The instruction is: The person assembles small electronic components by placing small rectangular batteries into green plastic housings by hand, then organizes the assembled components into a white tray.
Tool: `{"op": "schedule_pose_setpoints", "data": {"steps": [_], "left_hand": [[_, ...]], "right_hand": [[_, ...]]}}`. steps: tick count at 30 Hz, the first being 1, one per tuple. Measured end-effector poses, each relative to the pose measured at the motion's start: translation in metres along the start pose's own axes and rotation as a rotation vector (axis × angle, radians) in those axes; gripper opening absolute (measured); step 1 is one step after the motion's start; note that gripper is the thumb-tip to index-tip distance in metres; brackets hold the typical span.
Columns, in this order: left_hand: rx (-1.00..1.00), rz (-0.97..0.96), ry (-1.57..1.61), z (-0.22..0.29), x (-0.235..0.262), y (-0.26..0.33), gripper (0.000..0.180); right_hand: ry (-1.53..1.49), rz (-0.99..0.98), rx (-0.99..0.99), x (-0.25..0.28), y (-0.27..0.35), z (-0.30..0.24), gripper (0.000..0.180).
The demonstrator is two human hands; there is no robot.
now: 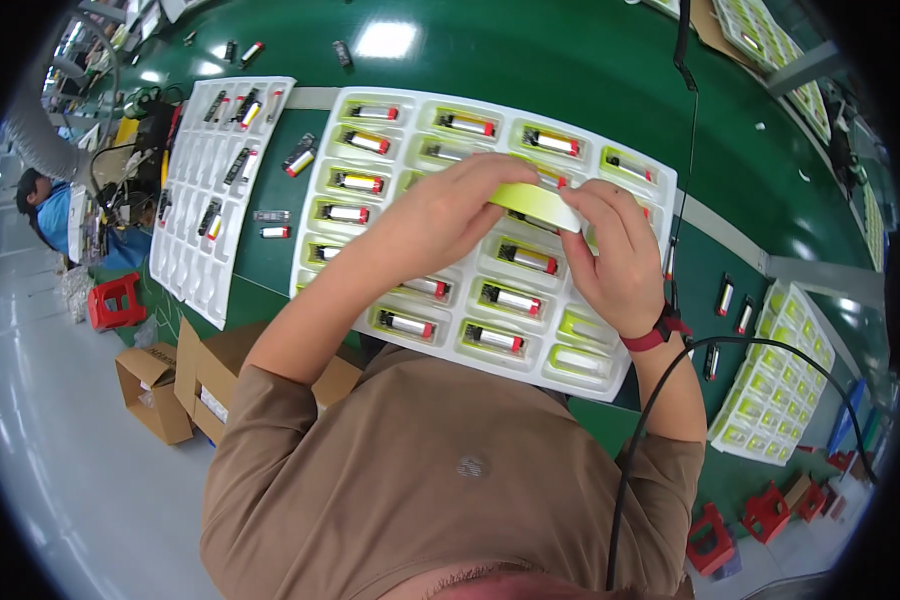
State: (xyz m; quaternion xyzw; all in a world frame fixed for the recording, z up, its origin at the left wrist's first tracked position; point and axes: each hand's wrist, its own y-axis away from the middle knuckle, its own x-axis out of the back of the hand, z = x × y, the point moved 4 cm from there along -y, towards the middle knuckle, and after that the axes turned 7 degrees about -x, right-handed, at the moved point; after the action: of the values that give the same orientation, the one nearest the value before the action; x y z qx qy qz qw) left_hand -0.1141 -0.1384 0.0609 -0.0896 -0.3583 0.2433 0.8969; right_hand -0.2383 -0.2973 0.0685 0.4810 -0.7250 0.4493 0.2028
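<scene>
Between my two hands is a yellow-green plastic shell (537, 204), paler toward its right end. My left hand (445, 215) comes from the left and pinches the left end of the shell. At the other end, the thumb and fingers of my right hand (615, 255) close on it. Below both hands lies a white molded tray (450, 372). Its pockets hold yellow-green casings, many with a silver battery cell (511, 300) with a red end and black parts inside. My hands hide some of the middle pockets.
A second white tray (192, 225) with a few cells and black parts lies left. Another tray of yellow-green casings (775, 375) is at right. Loose parts (300, 155) dot the green table. A black cable (770, 345) crosses at right. Cardboard boxes (155, 395) stand below.
</scene>
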Motion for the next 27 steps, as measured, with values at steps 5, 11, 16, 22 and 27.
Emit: {"op": "schedule_pose_setpoints", "data": {"steps": [5, 11, 16, 22, 27], "left_hand": [[-0.184, 0.011, 0.021, 0.003, 0.011, 0.0, 0.043], [-0.171, -0.029, -0.059, -0.003, -0.003, 0.004, 0.041], [-0.167, 0.001, -0.111, -0.012, -0.013, 0.005, 0.037], [-0.186, 0.005, -0.196, -0.009, -0.009, 0.005, 0.038], [-0.191, 0.028, -0.21, -0.011, -0.013, 0.005, 0.043]], "right_hand": [[-0.481, -0.06, -0.211, -0.007, -0.005, 0.002, 0.028], [-0.819, -0.103, -0.298, -0.018, -0.009, 0.017, 0.029], [-0.928, -0.145, -0.346, -0.022, -0.006, 0.021, 0.03], [-0.373, 0.1, 0.003, -0.005, -0.007, 0.002, 0.031], [-0.38, 0.135, -0.081, -0.014, 0.001, 0.008, 0.033]]}}
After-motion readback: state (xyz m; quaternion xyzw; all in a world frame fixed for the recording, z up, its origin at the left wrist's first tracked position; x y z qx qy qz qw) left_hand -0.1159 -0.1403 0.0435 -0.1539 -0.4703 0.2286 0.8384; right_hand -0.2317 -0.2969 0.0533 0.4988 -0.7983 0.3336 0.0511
